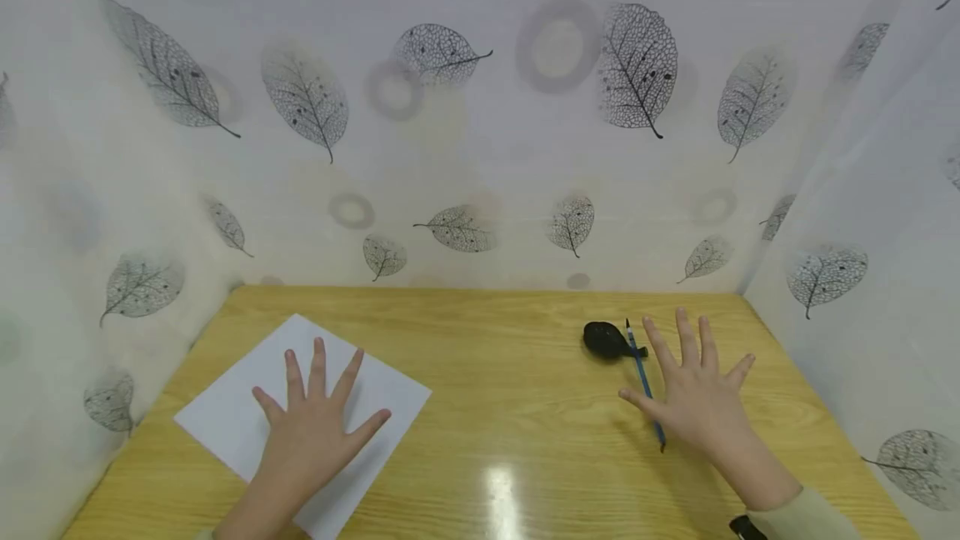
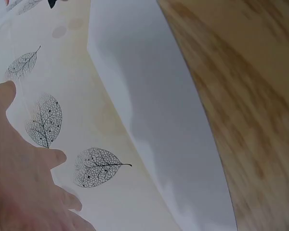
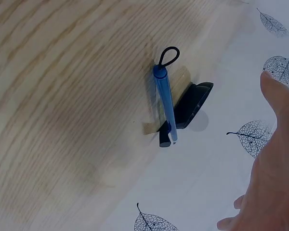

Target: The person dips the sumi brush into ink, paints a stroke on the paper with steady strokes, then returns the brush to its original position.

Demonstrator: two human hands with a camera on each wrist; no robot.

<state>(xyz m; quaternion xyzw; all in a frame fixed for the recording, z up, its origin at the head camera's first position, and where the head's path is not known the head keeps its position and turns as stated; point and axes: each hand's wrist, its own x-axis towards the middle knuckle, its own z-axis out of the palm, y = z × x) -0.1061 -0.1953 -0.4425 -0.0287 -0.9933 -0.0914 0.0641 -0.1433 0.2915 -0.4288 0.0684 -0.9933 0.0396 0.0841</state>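
Note:
My left hand (image 1: 311,432) is spread wide over a white sheet of paper (image 1: 232,415), which lies cornerwise on the table. In the left wrist view the fingers (image 2: 19,163) appear raised above the sheet (image 2: 159,115). On the right, my right hand (image 1: 701,402) is also spread, holding nothing, and its thumb side overlaps a blue brush (image 1: 640,369) in the head view. A gap separates hand and brush in the right wrist view. The slim brush (image 3: 164,98) has a black cord loop at one end; its other end leans across the narrow end of a small black dish (image 1: 603,340).
A pale wood-grain table (image 1: 487,390) bears everything. White cloth (image 1: 480,132) printed with leaf skeletons rises behind it and along both sides. A dark band (image 1: 746,527) shows at my right sleeve (image 1: 806,515).

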